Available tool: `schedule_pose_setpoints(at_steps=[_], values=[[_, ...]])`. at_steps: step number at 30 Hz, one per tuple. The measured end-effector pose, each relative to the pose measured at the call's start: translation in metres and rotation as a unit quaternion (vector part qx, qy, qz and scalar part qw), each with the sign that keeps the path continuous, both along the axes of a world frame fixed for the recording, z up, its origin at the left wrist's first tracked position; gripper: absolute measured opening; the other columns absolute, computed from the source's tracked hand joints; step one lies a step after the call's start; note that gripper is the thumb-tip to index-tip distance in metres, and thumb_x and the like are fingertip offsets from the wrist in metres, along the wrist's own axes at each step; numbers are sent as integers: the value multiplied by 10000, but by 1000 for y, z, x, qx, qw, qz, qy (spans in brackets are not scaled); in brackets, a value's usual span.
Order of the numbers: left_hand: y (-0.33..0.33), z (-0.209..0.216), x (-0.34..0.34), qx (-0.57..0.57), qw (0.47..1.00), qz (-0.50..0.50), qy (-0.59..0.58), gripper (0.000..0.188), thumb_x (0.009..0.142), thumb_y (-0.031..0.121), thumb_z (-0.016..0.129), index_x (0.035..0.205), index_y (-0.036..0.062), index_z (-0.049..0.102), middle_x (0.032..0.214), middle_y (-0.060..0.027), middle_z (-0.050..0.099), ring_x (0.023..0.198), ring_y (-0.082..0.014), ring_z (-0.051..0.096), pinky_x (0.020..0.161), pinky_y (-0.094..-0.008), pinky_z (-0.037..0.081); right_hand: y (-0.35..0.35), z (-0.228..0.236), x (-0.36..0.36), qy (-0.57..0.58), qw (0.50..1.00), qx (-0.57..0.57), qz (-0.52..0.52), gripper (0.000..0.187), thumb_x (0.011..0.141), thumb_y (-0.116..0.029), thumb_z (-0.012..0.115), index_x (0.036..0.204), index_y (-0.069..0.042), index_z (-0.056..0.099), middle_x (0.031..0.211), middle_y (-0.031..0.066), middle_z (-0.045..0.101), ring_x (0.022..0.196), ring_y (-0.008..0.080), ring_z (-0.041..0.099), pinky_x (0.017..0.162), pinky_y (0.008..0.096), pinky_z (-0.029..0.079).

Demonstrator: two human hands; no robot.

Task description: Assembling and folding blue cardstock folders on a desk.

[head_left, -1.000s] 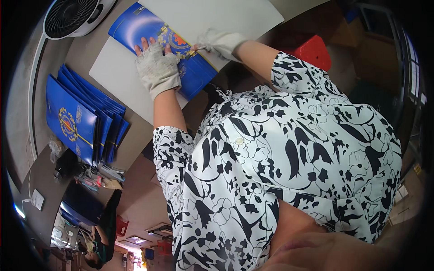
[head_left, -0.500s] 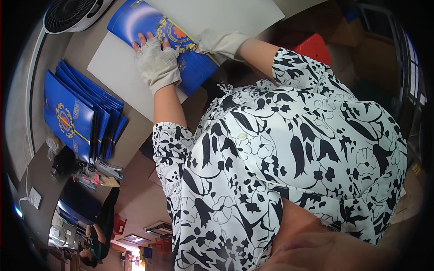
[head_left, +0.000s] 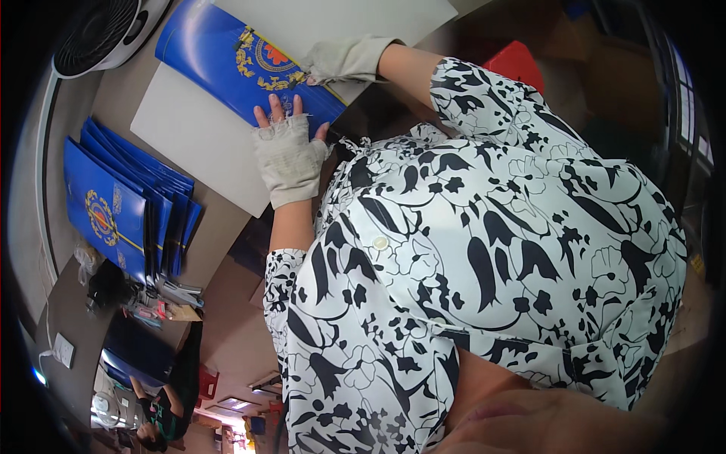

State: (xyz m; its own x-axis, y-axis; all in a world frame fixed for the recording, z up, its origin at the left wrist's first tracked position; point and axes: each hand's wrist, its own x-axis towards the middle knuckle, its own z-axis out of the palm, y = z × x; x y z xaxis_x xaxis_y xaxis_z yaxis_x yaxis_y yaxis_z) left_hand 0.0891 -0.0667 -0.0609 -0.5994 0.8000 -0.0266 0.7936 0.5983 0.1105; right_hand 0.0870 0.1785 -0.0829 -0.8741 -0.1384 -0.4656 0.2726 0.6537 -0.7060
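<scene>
A glossy blue folder (head_left: 208, 57) with a gold and red emblem lies on a white board (head_left: 193, 132). My left hand (head_left: 290, 155), in a worn off-white fingerless glove, rests on the folder's near end with fingers spread. My right hand (head_left: 349, 60), gloved the same way, is at the folder's right edge, beside the emblem. Its fingers look curled and closed there; what they hold, if anything, is hidden by the glove. To the left stands a fanned stack of similar blue folders (head_left: 102, 208).
A fan (head_left: 98, 30) is at the far left of the grey table (head_left: 215, 216). Beyond the stack are small tools (head_left: 147, 306) and a dark object (head_left: 106, 287). A red stool (head_left: 514, 66) is on the right. Another person (head_left: 159, 405) is at lower left.
My left hand has slid over the folder toward its near end, away from the emblem. My right hand stays at the right edge. The whole view has shifted slightly.
</scene>
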Motion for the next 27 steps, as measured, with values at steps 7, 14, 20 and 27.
schedule_pose_setpoints(at_steps=[7, 14, 20, 27], values=[[2, 0, 0, -36, 999, 16, -15, 865, 788, 649, 763, 1493, 185, 573, 1621, -195, 426, 1521, -488, 300, 1180, -628, 296, -2, -4, -2, 7, 1000, 7, 8, 399, 891, -410, 655, 1119, -108, 781, 1118, 158, 756, 1030, 361, 715, 902, 454, 547], [4, -3, -1, -22, 1000, 9, 9, 839, 804, 649, 751, 1486, 190, 582, 1605, -195, 444, 1514, -493, 309, 1167, -622, 327, -3, -14, -3, 5, 999, 19, -27, 395, 858, -397, 695, 1091, -93, 790, 1106, 159, 759, 1001, 349, 727, 863, 459, 558], [7, 0, -1, -34, 999, 12, 25, 827, 806, 648, 747, 1476, 189, 594, 1598, -200, 453, 1505, -494, 326, 1159, -613, 342, -4, -36, -9, 42, 997, 57, 30, 336, 860, -331, 695, 1057, -74, 785, 983, 146, 777, 820, 319, 754, 719, 433, 579], [7, -4, -2, -21, 999, 15, 25, 822, 803, 648, 747, 1471, 192, 600, 1600, -193, 452, 1501, -492, 334, 1154, -617, 345, -5, -16, -7, -36, 999, 6, -10, 298, 863, -267, 669, 1086, -93, 762, 918, 109, 775, 703, 248, 750, 647, 395, 579]])
